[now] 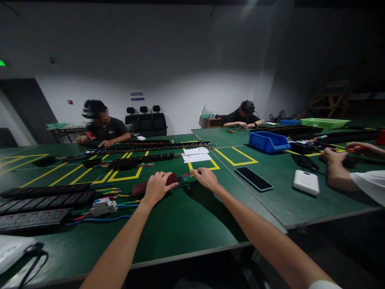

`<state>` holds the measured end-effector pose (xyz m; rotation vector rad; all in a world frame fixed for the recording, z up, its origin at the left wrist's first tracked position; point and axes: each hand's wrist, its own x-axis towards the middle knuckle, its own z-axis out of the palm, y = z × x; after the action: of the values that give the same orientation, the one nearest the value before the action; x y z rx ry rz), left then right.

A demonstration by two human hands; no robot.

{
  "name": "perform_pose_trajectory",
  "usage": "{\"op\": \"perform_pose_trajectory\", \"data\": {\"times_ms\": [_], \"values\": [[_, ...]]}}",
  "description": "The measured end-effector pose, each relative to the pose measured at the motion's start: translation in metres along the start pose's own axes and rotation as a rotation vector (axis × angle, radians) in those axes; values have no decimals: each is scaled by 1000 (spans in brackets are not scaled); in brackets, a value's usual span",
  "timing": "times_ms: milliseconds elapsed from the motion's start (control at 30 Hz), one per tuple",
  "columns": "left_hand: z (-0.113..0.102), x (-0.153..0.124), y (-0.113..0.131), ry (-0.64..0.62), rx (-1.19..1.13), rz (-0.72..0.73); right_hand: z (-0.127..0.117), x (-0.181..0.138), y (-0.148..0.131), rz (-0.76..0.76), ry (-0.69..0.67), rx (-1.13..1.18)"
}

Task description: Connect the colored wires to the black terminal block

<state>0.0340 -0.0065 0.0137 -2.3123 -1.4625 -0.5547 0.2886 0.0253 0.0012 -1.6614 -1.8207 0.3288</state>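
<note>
My left hand (157,188) is closed over a dark red, block-like piece (138,189) lying on the green table; my palm and fingers cover its middle. From its right end runs a bundle of thin coloured wires (184,177), red, blue and green among them. At the far end of that bundle my right hand (206,179) is closed, thumb and fingers pinching the wire ends. To the left lie power strips (45,202) with coloured leads. A grey-white circuit breaker (104,206) sits on blue, red and green wires in front of them.
A phone (254,179), a white power bank (306,182) and a blue bin (268,142) stand right. White papers (197,154) lie ahead. At right a co-worker's hands (333,156) work; two more people sit across. A white device (15,251) with a cord is near left.
</note>
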Motion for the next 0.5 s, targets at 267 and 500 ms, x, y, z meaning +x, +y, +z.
{"op": "perform_pose_trajectory", "data": {"times_ms": [267, 500], "values": [[-1, 1, 1, 43, -1, -38, 11, 12, 14, -78, 12, 215], [1, 0, 2, -11, 4, 12, 17, 5, 9, -161, 145, 148]]}}
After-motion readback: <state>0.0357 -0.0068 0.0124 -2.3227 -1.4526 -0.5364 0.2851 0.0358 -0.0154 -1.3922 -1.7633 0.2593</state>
